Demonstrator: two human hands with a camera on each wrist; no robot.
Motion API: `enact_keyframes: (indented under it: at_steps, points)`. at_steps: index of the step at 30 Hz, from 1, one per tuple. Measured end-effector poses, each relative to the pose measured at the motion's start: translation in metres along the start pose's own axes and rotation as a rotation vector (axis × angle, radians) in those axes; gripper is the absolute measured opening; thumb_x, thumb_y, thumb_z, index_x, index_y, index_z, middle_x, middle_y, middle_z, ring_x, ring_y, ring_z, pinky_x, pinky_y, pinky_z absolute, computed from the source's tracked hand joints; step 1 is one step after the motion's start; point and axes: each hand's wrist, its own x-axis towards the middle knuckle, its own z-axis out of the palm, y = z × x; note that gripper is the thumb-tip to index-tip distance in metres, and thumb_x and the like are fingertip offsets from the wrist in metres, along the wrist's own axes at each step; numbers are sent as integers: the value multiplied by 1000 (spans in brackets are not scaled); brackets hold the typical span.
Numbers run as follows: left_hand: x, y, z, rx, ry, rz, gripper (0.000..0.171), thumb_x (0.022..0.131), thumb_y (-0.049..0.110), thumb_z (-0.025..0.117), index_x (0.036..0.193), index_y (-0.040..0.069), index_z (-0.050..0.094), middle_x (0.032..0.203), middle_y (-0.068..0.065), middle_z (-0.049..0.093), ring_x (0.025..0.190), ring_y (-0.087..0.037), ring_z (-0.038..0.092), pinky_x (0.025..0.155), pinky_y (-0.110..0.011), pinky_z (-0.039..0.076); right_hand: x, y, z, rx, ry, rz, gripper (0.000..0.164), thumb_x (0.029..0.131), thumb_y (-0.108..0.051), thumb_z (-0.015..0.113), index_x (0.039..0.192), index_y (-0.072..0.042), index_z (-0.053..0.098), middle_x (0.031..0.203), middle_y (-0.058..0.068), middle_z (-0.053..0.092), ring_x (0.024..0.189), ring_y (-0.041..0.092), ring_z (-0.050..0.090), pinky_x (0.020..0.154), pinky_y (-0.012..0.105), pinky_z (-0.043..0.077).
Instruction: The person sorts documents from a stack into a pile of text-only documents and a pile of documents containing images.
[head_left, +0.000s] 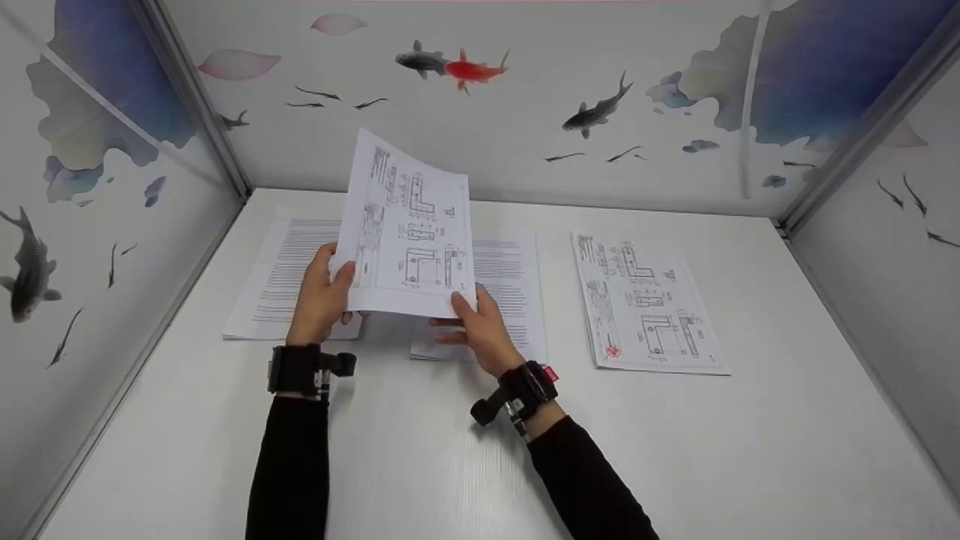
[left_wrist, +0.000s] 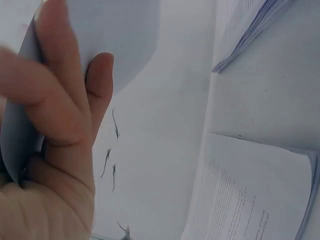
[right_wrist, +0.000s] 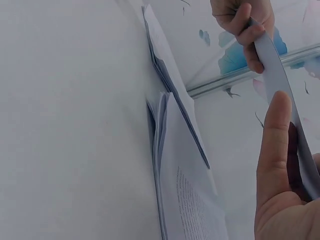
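A printed sheet (head_left: 409,232) with technical drawings is held up, tilted, over two text stacks. My left hand (head_left: 319,296) grips its left edge, thumb on the printed face and the other fingers behind. At the lower right corner, my right hand (head_left: 484,330) pinches the paper with its thumb in front. From the right wrist view, the held paper (right_wrist: 275,70) appears nearly edge-on and slightly bowed between both hands. Beneath it lie a left text stack (head_left: 274,281) and a middle text stack (head_left: 514,292), each partly covered by the sheet or hands.
On the right of the white table (head_left: 780,420) lies a stack of drawing sheets (head_left: 652,300), with a red mark (head_left: 613,351) near its lower left corner. White panels (head_left: 517,135) painted with fish and petals enclose the table at the back and both sides.
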Motion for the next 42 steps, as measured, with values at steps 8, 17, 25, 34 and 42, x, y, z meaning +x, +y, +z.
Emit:
enact_keyframes:
  at_steps: [8,17,25,34,42]
  points:
    - [1,3,19,98,36,52,36,105,35,43,132,12,50,96,-10,64,55,-13,54,44,-27,45,1,-17,-28,-20,81,7,34,103,-17,50,136,-10,50,112,13,70,93,23,71,72,35,58]
    - [-8,6,55,81,-174,48,34,102,26,52,135,17,48,99,-13,68,50,-19,57,43,-26,43,-10,-44,-80,-152,134,-19,37,102,-13,49,139,-8,46,106,13,70,83,18,71,66,27,55]
    - [-16,14,86,51,-451,27,50,101,12,51,148,14,34,100,-15,68,64,-37,67,45,-23,36,-22,-65,-134,-213,173,-8,39,103,-18,49,141,-7,44,108,10,70,87,18,71,71,29,57]
    - [-27,17,126,99,-454,47,41,101,10,52,140,9,38,86,-11,68,52,-26,64,44,-27,45,-41,-82,-173,-218,117,-1,42,105,-21,46,142,-4,39,104,5,72,88,18,73,70,30,58]
    - [-34,30,175,18,-429,47,36,100,3,46,136,6,40,89,-25,68,48,-19,63,60,-55,55,-61,-96,-214,-474,81,98,57,102,-28,52,151,-12,29,112,6,69,85,16,66,65,28,51]
